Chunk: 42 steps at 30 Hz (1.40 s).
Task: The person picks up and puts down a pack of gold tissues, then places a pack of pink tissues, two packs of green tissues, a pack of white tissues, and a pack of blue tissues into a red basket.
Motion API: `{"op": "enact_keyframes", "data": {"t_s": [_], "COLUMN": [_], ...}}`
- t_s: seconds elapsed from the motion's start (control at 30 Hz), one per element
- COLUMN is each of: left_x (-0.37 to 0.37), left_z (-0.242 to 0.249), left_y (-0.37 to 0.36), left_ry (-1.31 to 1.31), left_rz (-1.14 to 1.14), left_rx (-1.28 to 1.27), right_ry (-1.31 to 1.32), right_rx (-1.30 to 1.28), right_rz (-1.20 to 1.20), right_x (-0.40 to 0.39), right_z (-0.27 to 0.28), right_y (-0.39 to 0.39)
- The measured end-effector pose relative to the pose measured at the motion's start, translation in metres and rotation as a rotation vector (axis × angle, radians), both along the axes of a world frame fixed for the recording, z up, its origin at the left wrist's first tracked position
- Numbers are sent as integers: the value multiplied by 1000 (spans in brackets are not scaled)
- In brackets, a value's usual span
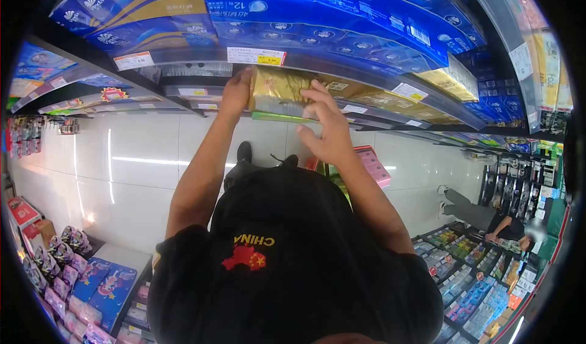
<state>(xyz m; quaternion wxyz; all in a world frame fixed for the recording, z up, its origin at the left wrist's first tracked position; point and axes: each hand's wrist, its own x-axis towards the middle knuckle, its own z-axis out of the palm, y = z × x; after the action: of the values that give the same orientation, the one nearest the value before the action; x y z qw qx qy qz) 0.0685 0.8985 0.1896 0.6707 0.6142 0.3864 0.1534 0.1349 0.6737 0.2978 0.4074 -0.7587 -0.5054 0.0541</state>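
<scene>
A gold, shiny-wrapped tissue pack (278,89) sits at the front edge of a shelf, just under the price-tag rail. My left hand (237,94) grips its left end, with the fingertips partly hidden behind it. At the pack's right end is my right hand (326,124), its fingers spread and the thumb apart; the fingertips reach the wrapper or hover close to it. More gold packs (372,97) stand in a row to the right on the same level. Below the held pack a green edge (284,116) shows.
Blue Vinda tissue packs (329,14) fill the shelf above. Price tags (256,56) line its rail. Near my feet are a pink box (372,167) and something red and green. At the right, another person (503,228) stands by shelving. Goods on a stand (110,283) are at lower left.
</scene>
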Motion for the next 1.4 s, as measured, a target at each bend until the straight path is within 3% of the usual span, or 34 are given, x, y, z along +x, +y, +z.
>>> {"op": "enact_keyframes", "data": {"t_s": [0.23, 0.33, 0.43, 0.53, 0.63, 0.73, 0.83, 0.93, 1.0, 1.07, 1.13, 1.2, 1.3, 1.4], "left_x": [-18, -31, -35, -23, -2, 14, 24, 29, 33, 37, 40, 40, 41, 42], "left_z": [16, 28, 19, 32, 58, 50, 55, 68, 63, 43, 12, 14, 16, 29], "left_y": [10, 16, 17, 16, 26, 33, 38, 37, 40, 50, 62, 63, 64, 62], "left_ry": [-72, -147, -153, -100, -16, -40, 124, 133, 180, 198, 183, 233, 276, 257], "left_rz": [-184, -332, -469, -459, -588, -610, -611, -593, -610, -607, -588, -570, -566, -632], "left_rx": [-150, -69, 367, 654, 534, 316, 223, 134, 184, 231, 273, 380, 449, 426], "right_ry": [20, 57, -71, -108, -29, -63, 16, 358, 270, 516, 373, -57, 145, 73], "right_rx": [82, 54, -6, -2, 5, 46, 48, -144, -284, -391, -575, -754, -1197, -1103], "right_rz": [-47, -103, -134, -128, -150, -180, -223, -353, -382, -506, -504, -148, -167, -76], "right_x": [18, 25, 33, 34, 32, 31, 30, 13, 6, -12, -31, -32, -50, -55], "right_z": [-9, -11, -19, -19, -22, -29, -59, -102, -162, -195, -215, -301, -310, -313], "right_y": [14, 20, 23, 25, 20, 4, -31, -84, -135, -175, -211, -287, -304, -319]}}
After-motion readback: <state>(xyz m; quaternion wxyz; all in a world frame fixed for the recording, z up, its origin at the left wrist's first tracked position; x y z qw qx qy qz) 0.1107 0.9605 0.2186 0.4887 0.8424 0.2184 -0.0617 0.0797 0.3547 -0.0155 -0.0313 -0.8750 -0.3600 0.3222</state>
